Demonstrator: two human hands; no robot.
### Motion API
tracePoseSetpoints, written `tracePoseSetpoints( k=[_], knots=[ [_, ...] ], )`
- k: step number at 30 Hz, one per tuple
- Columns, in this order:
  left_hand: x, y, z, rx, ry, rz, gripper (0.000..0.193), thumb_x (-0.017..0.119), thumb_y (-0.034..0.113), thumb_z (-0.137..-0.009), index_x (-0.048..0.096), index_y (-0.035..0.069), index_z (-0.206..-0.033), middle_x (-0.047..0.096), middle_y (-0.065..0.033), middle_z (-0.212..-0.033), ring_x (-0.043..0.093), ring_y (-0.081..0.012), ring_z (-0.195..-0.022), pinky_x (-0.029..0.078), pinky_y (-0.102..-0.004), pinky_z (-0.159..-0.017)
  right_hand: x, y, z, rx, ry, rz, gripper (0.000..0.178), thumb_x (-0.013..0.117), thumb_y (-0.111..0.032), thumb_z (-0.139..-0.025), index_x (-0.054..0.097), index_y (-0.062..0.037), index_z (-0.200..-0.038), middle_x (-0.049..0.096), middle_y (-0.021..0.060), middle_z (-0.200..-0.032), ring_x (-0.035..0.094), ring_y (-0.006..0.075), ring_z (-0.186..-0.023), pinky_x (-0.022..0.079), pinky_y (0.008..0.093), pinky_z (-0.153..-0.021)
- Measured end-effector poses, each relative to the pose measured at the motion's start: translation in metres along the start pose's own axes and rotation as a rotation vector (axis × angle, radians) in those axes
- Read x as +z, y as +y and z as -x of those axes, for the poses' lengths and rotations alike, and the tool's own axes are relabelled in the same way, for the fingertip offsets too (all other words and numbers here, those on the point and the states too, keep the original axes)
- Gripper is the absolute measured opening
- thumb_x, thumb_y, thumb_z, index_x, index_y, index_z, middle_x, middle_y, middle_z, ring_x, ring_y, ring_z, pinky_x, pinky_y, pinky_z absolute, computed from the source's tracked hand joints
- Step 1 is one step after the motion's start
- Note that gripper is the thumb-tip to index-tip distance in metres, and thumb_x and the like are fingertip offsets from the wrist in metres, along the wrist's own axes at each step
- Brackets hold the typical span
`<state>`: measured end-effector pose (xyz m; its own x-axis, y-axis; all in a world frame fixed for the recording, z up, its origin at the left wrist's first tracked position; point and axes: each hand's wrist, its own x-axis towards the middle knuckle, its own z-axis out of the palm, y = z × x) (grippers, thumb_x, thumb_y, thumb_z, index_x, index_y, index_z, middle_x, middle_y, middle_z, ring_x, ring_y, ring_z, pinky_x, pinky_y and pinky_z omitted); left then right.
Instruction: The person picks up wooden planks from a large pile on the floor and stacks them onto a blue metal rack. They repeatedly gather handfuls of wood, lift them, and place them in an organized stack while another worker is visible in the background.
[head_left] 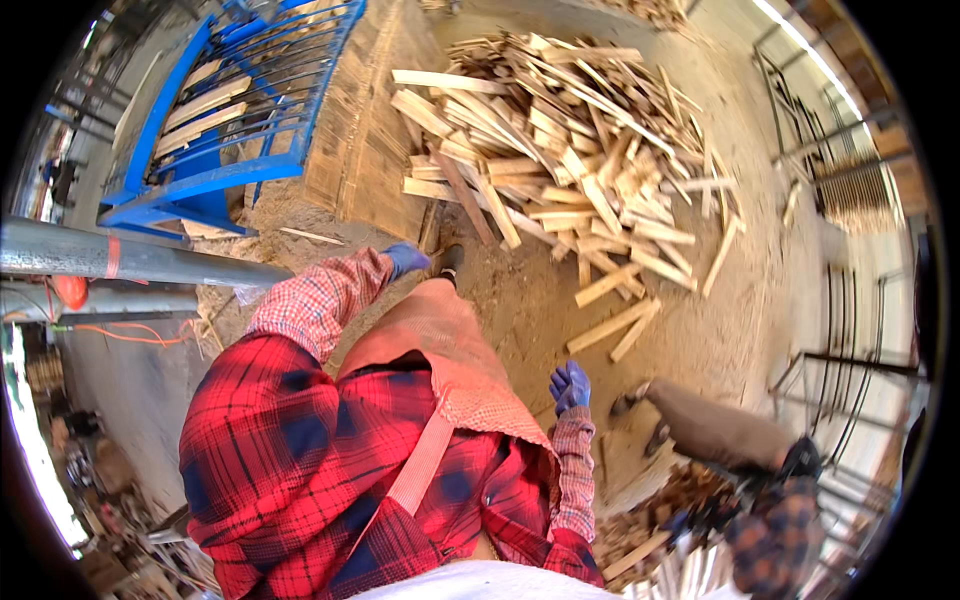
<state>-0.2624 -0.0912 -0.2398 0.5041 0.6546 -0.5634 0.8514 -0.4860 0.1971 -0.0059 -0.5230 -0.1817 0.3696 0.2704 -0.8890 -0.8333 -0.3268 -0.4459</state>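
Planks (570,165) lie heaped in the upper middle of the frame, dumped loose on the sawdust floor (730,300). Left hand (405,259), gloved, reaches toward their near edge; right hand (570,386) hangs open and empty. A blue rack (215,130) at upper left holds stacked planks.

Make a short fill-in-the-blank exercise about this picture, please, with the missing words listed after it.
1. Both hands, the left hand and the right hand, wear gloves of the colour ____.
2. The pile of cut wood pieces lies on the ____, which is covered in sawdust.
3. The metal rack holding wooden slats is painted ____.
4. The person's shirt has a check pattern in dark blue and ____.

Missing words: blue; ground; blue; red
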Motion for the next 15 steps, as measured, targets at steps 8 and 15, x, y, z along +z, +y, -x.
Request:
tracePoseSetpoints(
  k=[8, 15],
  knots=[
    [-0.16, 0.047, -0.199, 0.134, 0.153, 0.222, 0.067, 0.058, 0.042, -0.074, 0.042, 0.011, -0.131, 0.051, -0.0197, -0.123, 0.05, -0.033, -0.113, 0.041, -0.0365, -0.093, 0.089, -0.075, -0.09, 0.032, 0.157, -0.061, 0.051, 0.058, -0.04, -0.084, 0.046, -0.0125, -0.125, 0.054, 0.0118, -0.122, 0.055, 0.0278, -0.103, 0.043, 0.0418, -0.086],
    [-0.274, 0.05, -0.395, -0.092, 0.152, -0.53, 0.072, 0.065, 0.042, -0.069, 0.038, 0.014, -0.129, 0.045, -0.0093, -0.127, 0.04, -0.0238, -0.12, 0.033, -0.0378, -0.098, 0.189, -0.08, -0.115, 0.276, 0.127, 0.064, 0.052, 0.062, -0.035, -0.083, 0.046, -0.0112, -0.126, 0.06, 0.0078, -0.111, 0.06, 0.0188, -0.086, 0.048, 0.0347, -0.074]
  ],
)
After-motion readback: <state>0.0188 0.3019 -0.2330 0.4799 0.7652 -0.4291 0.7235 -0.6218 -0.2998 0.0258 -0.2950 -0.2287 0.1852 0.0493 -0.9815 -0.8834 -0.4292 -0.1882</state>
